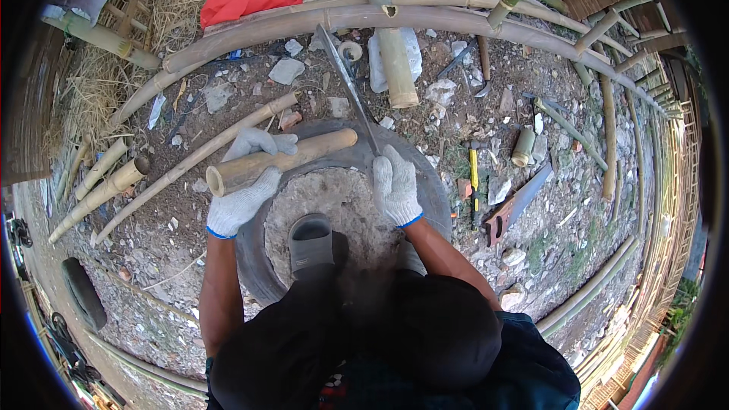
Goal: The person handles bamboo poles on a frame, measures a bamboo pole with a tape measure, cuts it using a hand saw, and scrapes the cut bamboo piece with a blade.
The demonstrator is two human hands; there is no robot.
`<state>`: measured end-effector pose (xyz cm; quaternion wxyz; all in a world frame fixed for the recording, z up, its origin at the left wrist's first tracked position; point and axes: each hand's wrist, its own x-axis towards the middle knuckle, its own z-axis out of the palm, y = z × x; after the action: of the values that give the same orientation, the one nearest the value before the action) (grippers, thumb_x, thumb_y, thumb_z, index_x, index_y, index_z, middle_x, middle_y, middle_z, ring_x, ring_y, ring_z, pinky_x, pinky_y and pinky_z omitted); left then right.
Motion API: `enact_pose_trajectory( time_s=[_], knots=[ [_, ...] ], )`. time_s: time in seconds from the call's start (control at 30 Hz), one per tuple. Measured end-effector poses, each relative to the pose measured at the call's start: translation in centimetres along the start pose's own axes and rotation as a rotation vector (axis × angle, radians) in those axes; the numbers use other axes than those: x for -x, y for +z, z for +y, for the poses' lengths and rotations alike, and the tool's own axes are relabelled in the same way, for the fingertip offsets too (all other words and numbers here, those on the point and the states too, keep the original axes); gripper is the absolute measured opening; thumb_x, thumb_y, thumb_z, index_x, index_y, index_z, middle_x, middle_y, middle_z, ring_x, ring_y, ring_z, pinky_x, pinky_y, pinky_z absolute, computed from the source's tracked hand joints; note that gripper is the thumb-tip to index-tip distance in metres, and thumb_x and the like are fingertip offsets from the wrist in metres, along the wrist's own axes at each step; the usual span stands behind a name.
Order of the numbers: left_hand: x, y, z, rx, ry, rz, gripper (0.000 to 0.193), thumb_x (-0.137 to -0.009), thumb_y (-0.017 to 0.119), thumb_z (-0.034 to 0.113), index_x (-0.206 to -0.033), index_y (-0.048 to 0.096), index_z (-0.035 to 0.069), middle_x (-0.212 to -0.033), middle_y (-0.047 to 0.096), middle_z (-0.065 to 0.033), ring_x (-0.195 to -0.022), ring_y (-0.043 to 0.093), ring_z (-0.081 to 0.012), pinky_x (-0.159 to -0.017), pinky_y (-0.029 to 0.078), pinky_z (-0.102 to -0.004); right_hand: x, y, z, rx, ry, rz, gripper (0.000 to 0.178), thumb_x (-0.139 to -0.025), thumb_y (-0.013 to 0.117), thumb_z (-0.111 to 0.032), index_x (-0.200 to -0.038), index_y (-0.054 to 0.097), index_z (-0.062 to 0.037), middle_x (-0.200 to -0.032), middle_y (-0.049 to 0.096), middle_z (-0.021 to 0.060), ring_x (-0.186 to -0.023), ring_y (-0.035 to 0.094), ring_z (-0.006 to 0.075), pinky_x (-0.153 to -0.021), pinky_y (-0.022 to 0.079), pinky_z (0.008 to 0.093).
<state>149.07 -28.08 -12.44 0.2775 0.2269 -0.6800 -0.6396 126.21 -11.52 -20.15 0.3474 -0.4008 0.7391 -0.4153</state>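
In a white knit glove, my left hand [244, 199] is wrapped around a short bamboo tube [315, 149]. The tube's hollow, open end faces left, and it lies tilted over the rim of a round dark ring like a tyre [258, 258] with a grey stone-like middle [357, 205]. My right hand [396, 188], gloved too, is closed on the handle of a long machete [349, 87]. Its blade points away from me, just beyond the tube's right end, and its tip reaches near a bamboo rail. The handle itself is hidden by the fingers.
Right of the ring lie a handsaw [524, 201], a yellow-and-black tool [474, 182] and a short bamboo piece [524, 147]. A long bamboo pole [205, 153] slants at the left. Ahead run bamboo rails [456, 19] with a red bag [247, 1]. Stones and rubble cover the ground.
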Motion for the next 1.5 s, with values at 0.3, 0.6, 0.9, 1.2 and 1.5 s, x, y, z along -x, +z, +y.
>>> enact_pose_trajectory(
  time_s=[0.3,0.6,0.9,1.2,1.5],
  knots=[
    [0.6,0.0,-0.2,0.051,-0.010,0.001,0.034,-0.087,0.075,0.010,-0.115,0.056,0.005,-0.123,0.066,-0.0156,-0.133,0.057,-0.0320,-0.113,0.044,-0.0487,-0.8,0.9,1.9,-0.023,0.105,0.085,0.049,-0.109,0.047,-0.044,-0.105,0.065,0.0014,-0.091,0.064,0.0342,-0.093,0.062,0.0549,-0.076,0.047,0.0568],
    [0.9,0.0,0.5,-0.017,-0.055,-0.082,0.036,-0.087,0.072,0.021,-0.117,0.057,0.006,-0.133,0.061,-0.0197,-0.137,0.053,-0.0354,-0.116,0.039,-0.0514,-0.3,1.5,6.4,0.085,0.200,0.051,0.050,-0.108,0.049,-0.046,-0.107,0.066,0.0012,-0.091,0.066,0.0323,-0.094,0.065,0.0524,-0.079,0.049,0.0548],
    [-0.1,0.2,1.5,-0.067,-0.044,-0.187,0.036,-0.081,0.073,0.014,-0.114,0.060,0.007,-0.133,0.062,-0.0194,-0.138,0.052,-0.0374,-0.117,0.037,-0.0520,-0.8,1.3,5.3,0.067,0.091,0.020,0.053,-0.108,0.048,-0.047,-0.108,0.065,0.0030,-0.089,0.065,0.0320,-0.091,0.065,0.0513,-0.079,0.049,0.0542],
    [-0.3,-0.6,1.4,-0.154,-0.052,-0.312,0.041,-0.077,0.079,0.006,-0.115,0.064,0.010,-0.135,0.064,-0.0120,-0.144,0.049,-0.0346,-0.118,0.037,-0.0495,-1.4,-0.4,1.2,-0.148,-0.036,0.089,0.045,-0.110,0.048,-0.039,-0.093,0.063,-0.0001,-0.070,0.061,0.0120,-0.065,0.062,0.0259,-0.065,0.049,0.0393],
    [-0.9,-0.8,2.5,-0.213,-0.045,-0.453,0.041,-0.077,0.081,0.003,-0.115,0.067,0.008,-0.137,0.065,-0.0152,-0.140,0.053,-0.0363,-0.117,0.041,-0.0487,-2.1,-0.1,4.1,-0.110,0.066,0.075,0.047,-0.111,0.047,-0.044,-0.091,0.061,-0.0033,-0.064,0.056,0.0051,-0.057,0.056,0.0131,-0.053,0.042,0.0312]
  ],
)
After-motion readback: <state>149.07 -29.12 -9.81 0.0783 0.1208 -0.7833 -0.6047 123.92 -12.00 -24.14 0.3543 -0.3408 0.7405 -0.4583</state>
